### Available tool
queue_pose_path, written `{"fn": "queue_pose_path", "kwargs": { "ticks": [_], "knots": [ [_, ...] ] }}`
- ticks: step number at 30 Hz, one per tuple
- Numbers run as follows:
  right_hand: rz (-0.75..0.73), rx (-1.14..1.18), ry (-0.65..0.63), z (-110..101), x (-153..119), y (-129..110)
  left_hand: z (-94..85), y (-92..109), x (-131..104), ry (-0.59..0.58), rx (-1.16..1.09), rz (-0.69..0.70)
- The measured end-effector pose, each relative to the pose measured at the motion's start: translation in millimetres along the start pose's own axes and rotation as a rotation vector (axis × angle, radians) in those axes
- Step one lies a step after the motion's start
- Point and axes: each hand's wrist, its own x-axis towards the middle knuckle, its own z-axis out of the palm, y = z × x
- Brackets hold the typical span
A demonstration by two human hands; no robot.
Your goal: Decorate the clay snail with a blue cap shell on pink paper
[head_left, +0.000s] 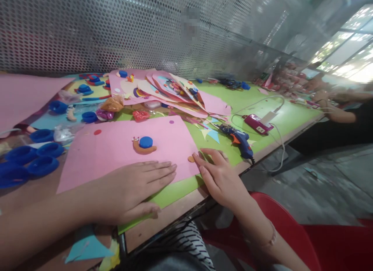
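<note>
A sheet of pink paper [113, 146] lies before me with a clay snail on it, its body [144, 147] brown and its shell a blue bottle cap [146, 142]. My left hand [136, 189] rests flat over the lower part of the sheet, fingers stretched out and holding nothing. At the sheet's right edge, my right hand [220, 177] touches a small orange disc [191, 159] with a fingertip; its fingers are apart. A red dot [97, 132] and a purple dot [171, 122] sit near the sheet's upper edge.
A blue glue gun [239, 140] and a purple power strip [258, 124] with a white cable lie to the right. Behind are stacked decorated pink sheets [215, 104]. Blue caps [43, 166] crowd the left. A red stool [268, 208] stands below; another person's arm [338, 111] is far right.
</note>
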Motion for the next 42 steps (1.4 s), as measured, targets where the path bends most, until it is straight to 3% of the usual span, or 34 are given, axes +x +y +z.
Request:
{"fn": "queue_pose_path", "kwargs": {
  "ticks": [6,9,12,16,19,22,25,28,31,34,42],
  "knots": [
    [-0.262,-0.150,-0.126,-13,5,7,-2.3,1,-1,-0.037,0.024,-0.002],
    [-0.315,-0.191,-0.170,-14,4,16,-2.8,1,-1,-0.023,0.009,-0.013],
    [-0.267,-0.243,-0.147,-16,-1,30,-1.7,1,-2,0.005,-0.018,-0.016],
    [-0.115,-0.380,0.008,-24,-7,51,1.2,1,-3,-0.002,-0.030,0.004],
    [-0.097,-0.341,0.005,-31,-7,57,2.8,1,-3,0.006,-0.037,0.005],
    [-0.029,-0.290,0.028,-33,-2,52,3.0,2,-3,-0.006,-0.025,-0.009],
    [-0.117,-0.208,0.065,-28,4,36,2.7,3,-3,-0.023,-0.011,-0.018],
    [-0.252,-0.076,-0.044,-19,6,15,1.8,5,-3,-0.022,-0.007,-0.024],
    [-0.266,-0.060,-0.184,-10,5,1,1.0,6,-2,-0.010,-0.014,-0.029],
    [-0.248,-0.107,-0.256,-6,1,-3,2.3,6,-2,0.016,-0.030,-0.020],
    [-0.344,-0.181,-0.281,-6,10,3,8.6,8,-4,0.093,-0.071,-0.002]
  ]
}}
